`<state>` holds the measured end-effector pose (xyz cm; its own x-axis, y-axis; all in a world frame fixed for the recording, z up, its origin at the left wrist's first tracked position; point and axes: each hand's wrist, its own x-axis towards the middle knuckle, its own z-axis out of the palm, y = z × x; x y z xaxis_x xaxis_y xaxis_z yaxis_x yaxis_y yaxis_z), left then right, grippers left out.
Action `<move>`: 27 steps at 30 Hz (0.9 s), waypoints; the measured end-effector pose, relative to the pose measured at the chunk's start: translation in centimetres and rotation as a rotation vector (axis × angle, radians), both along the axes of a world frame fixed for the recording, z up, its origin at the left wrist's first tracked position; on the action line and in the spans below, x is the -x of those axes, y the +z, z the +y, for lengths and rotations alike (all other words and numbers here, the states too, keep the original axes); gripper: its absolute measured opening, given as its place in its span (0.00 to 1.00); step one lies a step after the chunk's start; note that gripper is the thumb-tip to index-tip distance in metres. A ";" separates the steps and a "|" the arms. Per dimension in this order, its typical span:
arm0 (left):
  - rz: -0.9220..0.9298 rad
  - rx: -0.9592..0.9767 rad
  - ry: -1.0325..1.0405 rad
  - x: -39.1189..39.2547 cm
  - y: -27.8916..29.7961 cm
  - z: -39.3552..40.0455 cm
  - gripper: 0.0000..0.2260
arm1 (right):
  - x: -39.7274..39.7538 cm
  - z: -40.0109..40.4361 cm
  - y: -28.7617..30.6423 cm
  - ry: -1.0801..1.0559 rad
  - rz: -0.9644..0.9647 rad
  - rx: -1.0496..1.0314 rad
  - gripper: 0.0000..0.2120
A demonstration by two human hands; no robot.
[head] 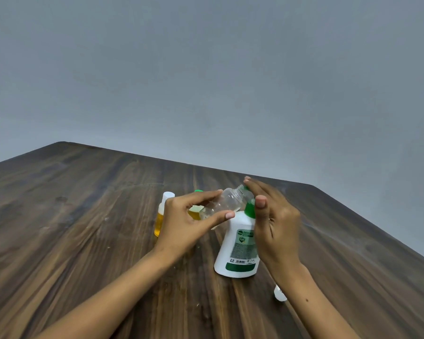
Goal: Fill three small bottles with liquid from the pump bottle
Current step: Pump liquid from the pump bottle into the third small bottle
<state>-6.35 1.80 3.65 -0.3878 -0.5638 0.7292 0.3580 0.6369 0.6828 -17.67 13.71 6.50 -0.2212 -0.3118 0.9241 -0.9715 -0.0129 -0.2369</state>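
Grey, bare wall [206,69] fills the upper half of the view, and below it a dark wood-grain counter [71,228] runs off to a far corner. Near the middle of the counter stands a white pump bottle [239,250] with a green label band and a green pump collar. The left hand [184,223] holds an empty clear small bottle [227,203] tilted, its open threaded neck raised toward the pump head; the thumb and the fingers [227,214] are curled round its body. The right hand [274,216] sits over the top of the pump bottle with its fingers fairly straight and reaching forward across the pump head, the thumb upright beside the green collar; the spout itself is hidden behind the hand. Behind the left hand stand two small bottles holding yellow liquid: one with a white cap [163,214], and a second with a green cap [196,207], mostly hidden by the hand and the clear bottle. Close to the right forearm, a small white cap [279,293] lies on the counter.
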 end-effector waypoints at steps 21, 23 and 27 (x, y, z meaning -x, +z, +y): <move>0.003 0.016 0.003 -0.2 0.0 0.2 0.23 | 0.3 1.1 1.2 -0.082 0.143 -0.135 0.36; 0.003 0.010 -0.007 -0.2 0.0 0.2 0.23 | 0.5 1.3 1.6 -0.085 0.171 -0.153 0.37; 0.000 0.017 -0.002 -0.2 0.0 0.1 0.23 | 0.1 1.0 0.7 -0.096 0.136 -0.112 0.36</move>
